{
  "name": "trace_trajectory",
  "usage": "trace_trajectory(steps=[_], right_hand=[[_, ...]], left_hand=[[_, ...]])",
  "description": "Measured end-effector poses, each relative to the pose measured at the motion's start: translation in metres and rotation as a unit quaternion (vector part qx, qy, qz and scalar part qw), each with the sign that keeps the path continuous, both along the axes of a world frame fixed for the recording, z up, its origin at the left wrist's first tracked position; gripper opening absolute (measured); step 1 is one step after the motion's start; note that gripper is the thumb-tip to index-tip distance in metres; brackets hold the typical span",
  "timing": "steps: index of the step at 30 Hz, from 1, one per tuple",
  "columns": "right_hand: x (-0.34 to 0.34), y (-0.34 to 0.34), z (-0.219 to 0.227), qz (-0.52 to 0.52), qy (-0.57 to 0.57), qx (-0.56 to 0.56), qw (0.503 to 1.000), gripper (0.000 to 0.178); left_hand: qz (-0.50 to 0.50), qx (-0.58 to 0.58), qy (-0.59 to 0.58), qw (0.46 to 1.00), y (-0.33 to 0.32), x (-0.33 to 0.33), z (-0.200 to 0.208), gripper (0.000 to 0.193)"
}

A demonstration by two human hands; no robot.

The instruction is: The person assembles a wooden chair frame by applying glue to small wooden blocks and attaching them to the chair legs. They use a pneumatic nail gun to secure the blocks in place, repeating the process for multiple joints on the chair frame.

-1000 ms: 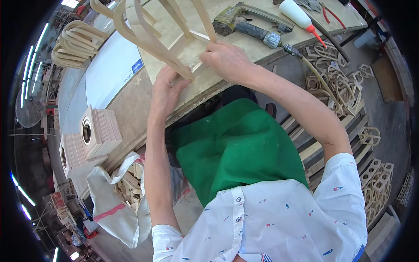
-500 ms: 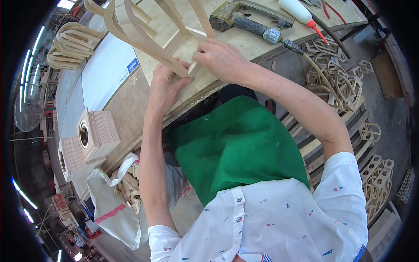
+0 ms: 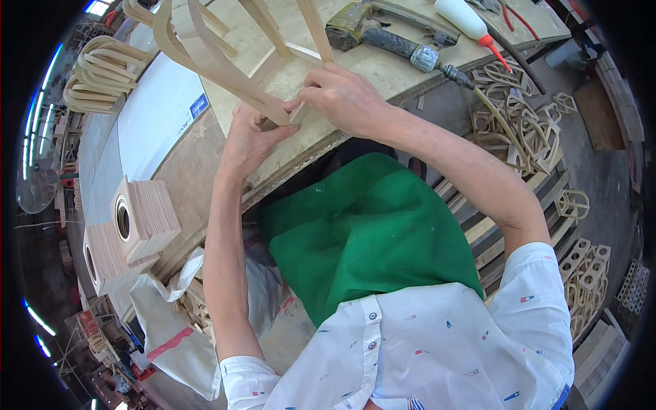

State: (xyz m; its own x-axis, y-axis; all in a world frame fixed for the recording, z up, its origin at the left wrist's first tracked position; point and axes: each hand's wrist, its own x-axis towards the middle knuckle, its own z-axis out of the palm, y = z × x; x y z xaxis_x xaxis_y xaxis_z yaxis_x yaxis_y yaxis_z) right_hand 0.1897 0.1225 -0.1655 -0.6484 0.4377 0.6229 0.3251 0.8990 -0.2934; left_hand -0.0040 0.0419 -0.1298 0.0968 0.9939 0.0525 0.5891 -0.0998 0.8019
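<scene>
A pale wooden frame (image 3: 232, 80) with bent, rounded side pieces and straight crossbars stands on the workbench (image 3: 273, 167) in front of me. My left hand (image 3: 251, 137) is closed on its near corner, thumb on one side and fingers behind the bent piece. My right hand (image 3: 345, 96) has its fingers curled at the near crossbar, close to the same corner, and they grip that bar. The fingertips of both hands are partly hidden by the wood. Right of the frame lies a nail gun (image 3: 393, 37) with its air hose attached.
A white glue bottle (image 3: 465, 19) with a red nozzle lies at the back right near red-handled pliers (image 3: 507, 17). Stacked square plates with round holes (image 3: 147, 215) and bent wood pieces (image 3: 106, 72) sit left. More frames (image 3: 526, 130) pile up right. A white sack (image 3: 164, 335) holds offcuts.
The whole view has shifted slightly. My right fingers have slid along the crossbar toward the corner under my left hand. The frame stays in place between both hands.
</scene>
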Motion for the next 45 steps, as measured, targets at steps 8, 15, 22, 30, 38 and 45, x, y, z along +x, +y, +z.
trace_trajectory(steps=[8, 15, 22, 30, 38, 45], right_hand=[[0.051, 0.035, 0.085, -0.168, 0.05, -0.073, 0.982, 0.023], [0.046, 0.075, 0.038, -0.303, -0.185, -0.108, 0.929, 0.028], [0.068, 0.073, 0.076, -0.295, -0.203, -0.068, 0.931, 0.024], [0.103, -0.049, 0.107, -0.053, 0.222, -0.575, 0.786, 0.033], [0.059, -0.113, 0.022, 0.003, 0.416, -0.725, 0.548, 0.036], [0.047, -0.123, 0.019, 0.025, 0.44, -0.716, 0.542, 0.03]], left_hand=[[0.012, 0.028, 0.038, 0.999, -0.008, -0.004, -0.006, 0.036], [-0.001, 0.006, 0.017, 1.0, -0.001, -0.002, -0.001, 0.038], [0.003, 0.029, -0.001, 1.0, 0.0, 0.002, -0.001, 0.032], [-0.013, 0.041, 0.039, 0.998, 0.001, -0.007, -0.011, 0.03], [-0.021, 0.032, 0.029, 0.999, 0.0, -0.011, -0.01, 0.033], [-0.013, 0.021, -0.005, 1.0, -0.001, -0.008, -0.008, 0.037]])
